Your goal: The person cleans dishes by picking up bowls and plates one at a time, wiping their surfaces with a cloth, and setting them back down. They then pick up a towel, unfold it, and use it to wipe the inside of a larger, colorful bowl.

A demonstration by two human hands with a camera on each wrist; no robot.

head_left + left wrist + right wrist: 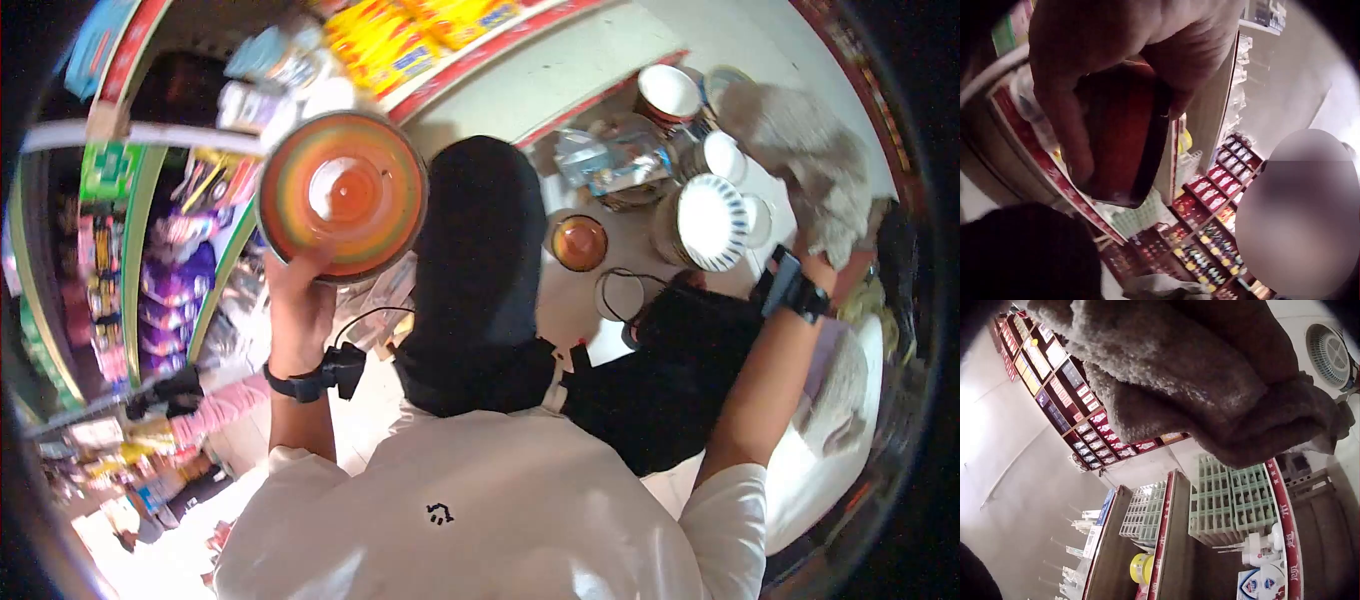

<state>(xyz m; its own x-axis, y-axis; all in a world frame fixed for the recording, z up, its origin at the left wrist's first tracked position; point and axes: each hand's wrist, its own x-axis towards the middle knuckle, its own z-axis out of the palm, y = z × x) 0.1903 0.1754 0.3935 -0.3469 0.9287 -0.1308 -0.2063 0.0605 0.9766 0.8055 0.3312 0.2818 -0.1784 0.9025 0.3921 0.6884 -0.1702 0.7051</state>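
My left hand (300, 290) grips the rim of an orange bowl (342, 225) with yellow and green rings, its inside facing the head camera. The left wrist view shows the fingers (1075, 144) and thumb on either side of the bowl's reddish outer wall (1122, 134). My right hand (822, 268) holds a bunched grey-brown towel (795, 135) out to the right, apart from the bowl. In the right wrist view the towel (1166, 375) covers most of that hand.
On the floor stand a smaller orange bowl (579, 243), a stack of blue-striped white bowls (712, 222), a white-lined bowl (670, 92) and a plastic-wrapped bundle (612, 158). Shelves with packaged goods (178, 290) line the left. A white shelf (520, 85) runs ahead.
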